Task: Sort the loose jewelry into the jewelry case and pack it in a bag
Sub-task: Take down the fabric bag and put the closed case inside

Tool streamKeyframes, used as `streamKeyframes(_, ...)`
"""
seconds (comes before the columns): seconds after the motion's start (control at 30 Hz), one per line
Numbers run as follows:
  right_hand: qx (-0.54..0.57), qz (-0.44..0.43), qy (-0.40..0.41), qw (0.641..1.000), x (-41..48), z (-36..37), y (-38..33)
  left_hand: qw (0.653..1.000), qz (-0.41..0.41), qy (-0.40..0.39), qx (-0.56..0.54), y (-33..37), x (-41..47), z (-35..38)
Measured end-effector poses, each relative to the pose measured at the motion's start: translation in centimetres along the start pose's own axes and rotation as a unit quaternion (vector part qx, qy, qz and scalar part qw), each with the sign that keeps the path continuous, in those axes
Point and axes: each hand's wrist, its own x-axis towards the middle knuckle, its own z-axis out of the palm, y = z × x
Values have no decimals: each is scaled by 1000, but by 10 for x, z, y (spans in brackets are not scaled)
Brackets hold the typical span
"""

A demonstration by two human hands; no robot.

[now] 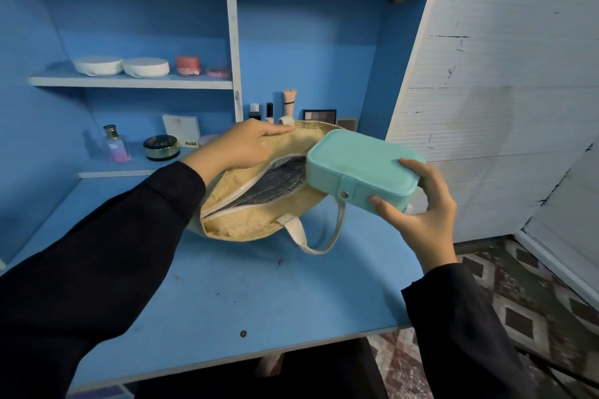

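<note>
A closed mint-green jewelry case (356, 162) with a snap button on its front hovers over the right side of the blue desk (227, 295). My right hand (421, 214) grips its near right corner, thumb on the front, fingers over the lid. The case's left end hangs just above the mouth of a tan woven bag (246, 217). The bag's zip is undone and silver lining shows inside. My left hand (240, 146) holds the bag's far rim, lifting it. One cream handle loops down on the desk.
Cosmetics stand on the shelves behind: a perfume bottle (115, 144), a round black tin (161, 146), white compacts (97, 65), a pink jar (188, 65), tubes and a palette (319, 114). A white wall panel rises at the right, patterned floor below.
</note>
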Motion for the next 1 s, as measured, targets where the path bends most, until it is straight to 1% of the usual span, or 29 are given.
streamKeyframes(0.13,-54,-23,-33,998,-9,24,-9,1000,11,2,9,1,5,4)
streamKeyframes(0.3,-88,20,-42,995,-26,61,-10,999,35,6,34,6,1,11)
streamKeyframes(0.37,-97,35,-37,994,-30,73,-9,998,32,20,47,11,-3,11)
streamKeyframes(0.47,-116,41,-34,992,-33,84,-8,997,48,42,50,11,-5,9)
streamKeyframes(0.67,-135,35,-60,988,-36,86,0,994,35,93,42,4,3,-2)
streamKeyframes(0.83,-112,54,-76,989,-36,87,0,997,27,60,30,6,3,1)
streamKeyframes(1.0,-67,57,-124,988,-30,106,-14,999,38,20,11,2,5,4)
